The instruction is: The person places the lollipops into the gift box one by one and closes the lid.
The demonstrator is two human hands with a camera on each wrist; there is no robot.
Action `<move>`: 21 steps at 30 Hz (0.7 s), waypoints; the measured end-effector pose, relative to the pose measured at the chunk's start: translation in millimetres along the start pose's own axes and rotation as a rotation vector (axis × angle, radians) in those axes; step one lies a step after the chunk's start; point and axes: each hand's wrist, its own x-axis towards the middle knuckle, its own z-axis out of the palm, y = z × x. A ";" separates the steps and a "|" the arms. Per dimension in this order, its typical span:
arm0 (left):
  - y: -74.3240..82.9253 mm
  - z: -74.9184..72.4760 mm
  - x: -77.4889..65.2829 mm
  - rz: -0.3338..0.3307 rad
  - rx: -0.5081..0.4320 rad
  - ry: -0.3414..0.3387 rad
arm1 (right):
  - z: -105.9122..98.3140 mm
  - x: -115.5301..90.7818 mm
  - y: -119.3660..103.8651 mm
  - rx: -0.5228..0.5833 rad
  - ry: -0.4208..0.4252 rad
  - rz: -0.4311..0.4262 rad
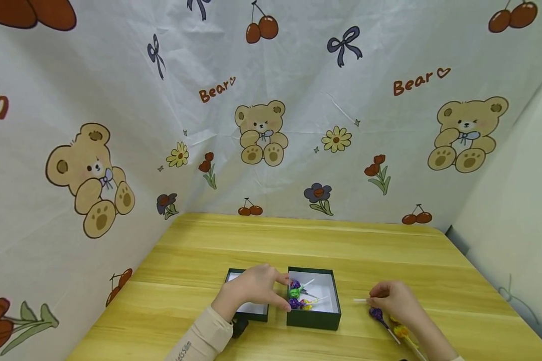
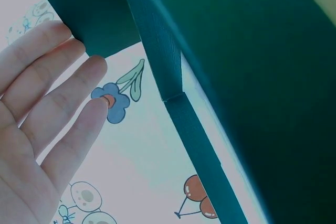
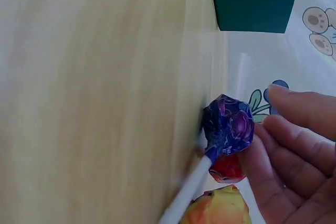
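My left hand (image 1: 261, 287) has its fingers spread at the left wall of a dark green box (image 1: 313, 320). In the left wrist view, fairly straight fingers (image 2: 63, 108) reach that wall. Several wrapped lollipops (image 1: 295, 293) lie along the left inside of the box, sticks pointing right. To its right, my right hand (image 1: 395, 301) pinches a lollipop whose white stick (image 1: 360, 300) points left; its red head (image 3: 227, 169) shows partly behind a purple lollipop (image 3: 229, 124). The purple lollipop and a yellow one (image 1: 401, 331) lie below the right hand.
A second green box part (image 1: 253, 317), shallow with a white inside, lies left of the box under my left forearm. The wood-grain table (image 1: 316, 240) meets a bear-print cloth (image 1: 298, 75) at the back and left. A pale wall (image 1: 519, 225) stands at right.
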 end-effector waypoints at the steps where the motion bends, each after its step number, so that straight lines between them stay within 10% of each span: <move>1: 0.2 0.0 -0.1 0.000 -0.002 0.001 | 0.4 -0.9 1.0 -0.001 -0.002 0.003; 21: 0.2 -0.4 0.8 -0.006 -0.041 -0.018 | 0.1 -7.2 4.8 0.021 -0.044 0.044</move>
